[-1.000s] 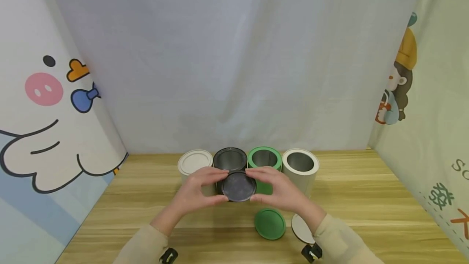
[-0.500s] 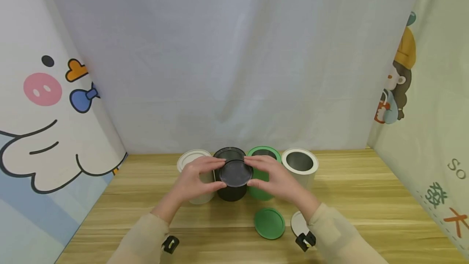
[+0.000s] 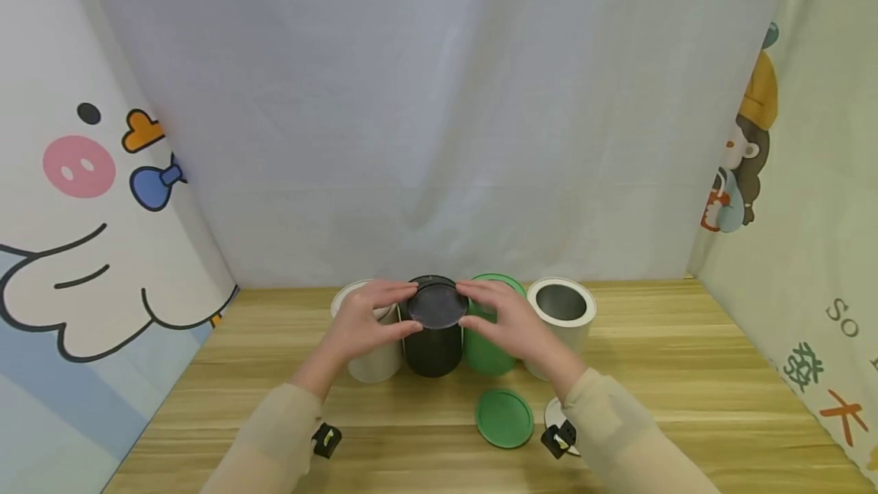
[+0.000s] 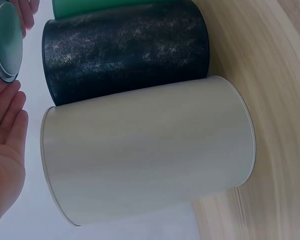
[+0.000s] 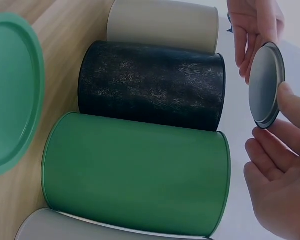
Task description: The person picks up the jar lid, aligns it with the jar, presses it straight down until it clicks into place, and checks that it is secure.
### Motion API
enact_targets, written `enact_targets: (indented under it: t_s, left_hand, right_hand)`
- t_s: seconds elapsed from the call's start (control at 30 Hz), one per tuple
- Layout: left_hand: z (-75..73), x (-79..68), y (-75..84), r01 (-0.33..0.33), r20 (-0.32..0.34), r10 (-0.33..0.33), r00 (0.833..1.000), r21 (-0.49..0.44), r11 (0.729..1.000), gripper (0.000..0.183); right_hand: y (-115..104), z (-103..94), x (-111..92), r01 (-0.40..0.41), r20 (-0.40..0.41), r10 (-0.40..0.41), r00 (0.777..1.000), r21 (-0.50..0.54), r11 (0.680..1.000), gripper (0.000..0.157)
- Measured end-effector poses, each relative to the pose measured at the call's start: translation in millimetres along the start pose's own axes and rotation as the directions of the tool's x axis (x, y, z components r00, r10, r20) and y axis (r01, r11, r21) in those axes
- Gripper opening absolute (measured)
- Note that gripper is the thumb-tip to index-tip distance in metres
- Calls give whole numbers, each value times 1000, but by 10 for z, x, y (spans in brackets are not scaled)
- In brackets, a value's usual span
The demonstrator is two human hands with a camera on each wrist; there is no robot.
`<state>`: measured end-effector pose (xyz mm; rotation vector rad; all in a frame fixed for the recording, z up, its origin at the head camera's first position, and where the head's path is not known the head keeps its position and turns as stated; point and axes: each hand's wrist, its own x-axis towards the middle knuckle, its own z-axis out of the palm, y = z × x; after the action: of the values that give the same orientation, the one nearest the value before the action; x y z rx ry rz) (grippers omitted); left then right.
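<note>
Both hands pinch the rim of a round black lid [image 3: 437, 306] from opposite sides, thumbs at the near edge. My left hand [image 3: 363, 320] is on its left and my right hand [image 3: 506, 317] on its right. Just below the lid stands an upright black canister [image 3: 434, 353], its mouth mostly hidden behind the lid. In the right wrist view the lid [image 5: 264, 86] is slightly tilted, apart from the top of the black canister [image 5: 152, 82]. A white canister [image 3: 375, 360] with a white lid stands to the left, partly covered by my left hand.
Right of the black canister stand a green canister [image 3: 490, 357] and an open white canister [image 3: 569, 330], all side by side. On the wooden table [image 3: 384, 433] lie a green lid [image 3: 504, 418] and a white lid [image 3: 554, 416], partly hidden by the right wrist's camera.
Both hands have carried the black lid forward, away from the person, from in front of the black canister to over its mouth. The canisters and the lids on the table have stayed put.
</note>
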<state>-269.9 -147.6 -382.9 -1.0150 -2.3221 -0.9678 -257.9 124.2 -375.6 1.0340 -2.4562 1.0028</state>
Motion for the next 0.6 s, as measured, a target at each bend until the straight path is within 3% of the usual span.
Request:
enact_targets:
  t_s: [0.6]
  left_hand:
    - [-44, 75, -103, 51, 71, -57, 996, 79, 996, 54]
  right_hand:
    - [61, 112, 145, -73, -7, 73, 997, -89, 993, 48]
